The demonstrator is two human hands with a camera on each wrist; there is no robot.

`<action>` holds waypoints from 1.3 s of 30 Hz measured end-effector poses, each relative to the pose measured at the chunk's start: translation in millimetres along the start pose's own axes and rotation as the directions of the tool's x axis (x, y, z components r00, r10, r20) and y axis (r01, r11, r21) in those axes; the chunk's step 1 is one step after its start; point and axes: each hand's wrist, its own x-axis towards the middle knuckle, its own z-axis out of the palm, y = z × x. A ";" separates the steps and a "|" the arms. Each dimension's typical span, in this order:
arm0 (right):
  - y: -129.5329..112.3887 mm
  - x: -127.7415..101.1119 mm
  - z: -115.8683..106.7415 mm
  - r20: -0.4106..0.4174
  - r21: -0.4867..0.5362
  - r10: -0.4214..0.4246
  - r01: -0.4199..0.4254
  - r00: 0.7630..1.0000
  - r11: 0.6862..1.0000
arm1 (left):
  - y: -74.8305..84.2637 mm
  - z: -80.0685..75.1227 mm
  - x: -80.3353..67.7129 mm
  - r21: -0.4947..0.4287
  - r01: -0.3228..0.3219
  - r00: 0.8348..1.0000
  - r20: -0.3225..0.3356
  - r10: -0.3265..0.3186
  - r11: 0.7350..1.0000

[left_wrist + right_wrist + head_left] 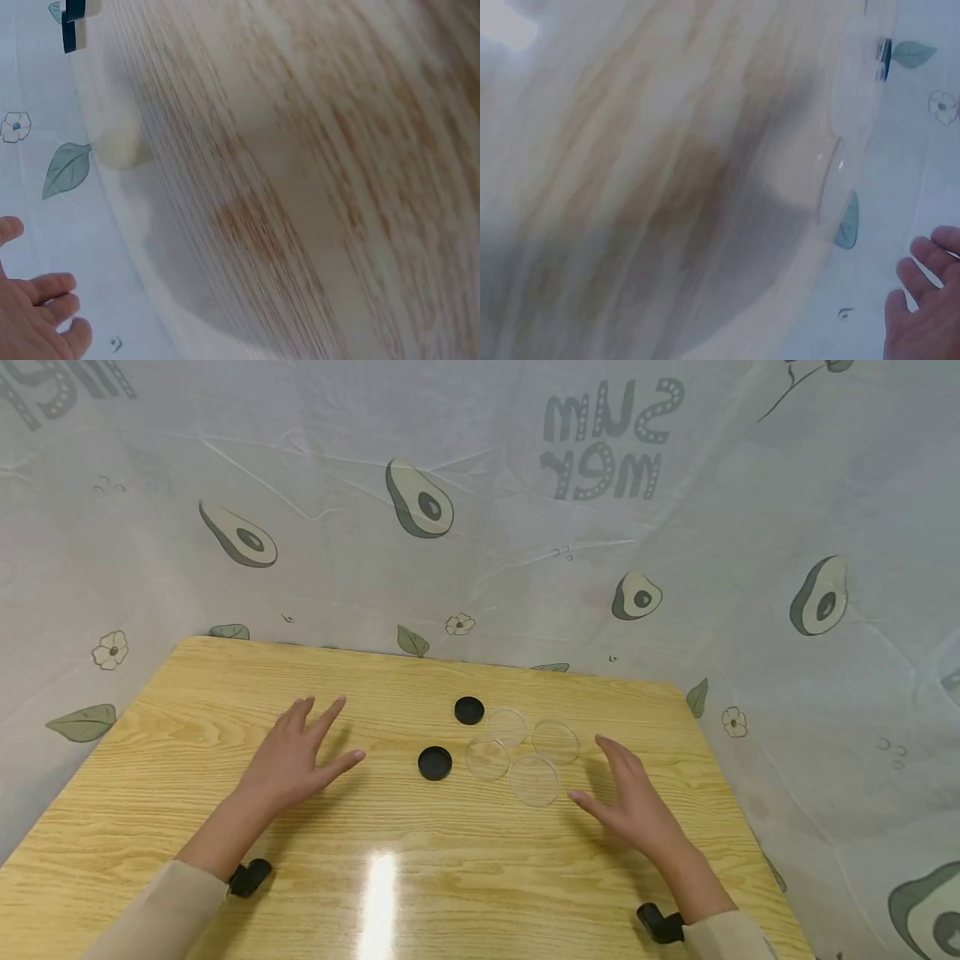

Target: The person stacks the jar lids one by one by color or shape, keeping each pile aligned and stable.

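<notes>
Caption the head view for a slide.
Left hand and right hand, both empty, flank two black discs and four clear discs on a wood-grain table.

Two caps (435,764) on bench (480,877), one behind other, four discs (535,780) bunched just right. Left grip (288,762) left of caps, right grip (632,802) beside discs, cloth (330,560) out back.

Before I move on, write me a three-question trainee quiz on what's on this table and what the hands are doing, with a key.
1. How many clear discs lie on the wooden table?
2. Is the left hand holding either of the black discs?
3. Which is nearest the clear discs?
A) left hand
B) right hand

Key:
1. Four.
2. No; its fingers are spread, apart from both.
3. B.
</notes>
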 end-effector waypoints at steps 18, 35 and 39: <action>-42.5 40.8 24.7 0.140 0.279 -0.170 0.126 0.975 0.952 | 19.8 18.3 23.6 -0.225 -0.083 0.992 0.076 0.102 0.971; -95.1 75.2 61.6 0.224 0.360 -0.251 0.159 0.942 0.919 | 62.4 37.7 43.1 -0.288 -0.251 0.950 0.110 0.292 0.924; -109.6 80.7 70.2 0.245 0.351 -0.266 0.170 0.933 0.921 | 69.6 42.6 45.0 -0.278 -0.276 0.941 0.119 0.318 0.920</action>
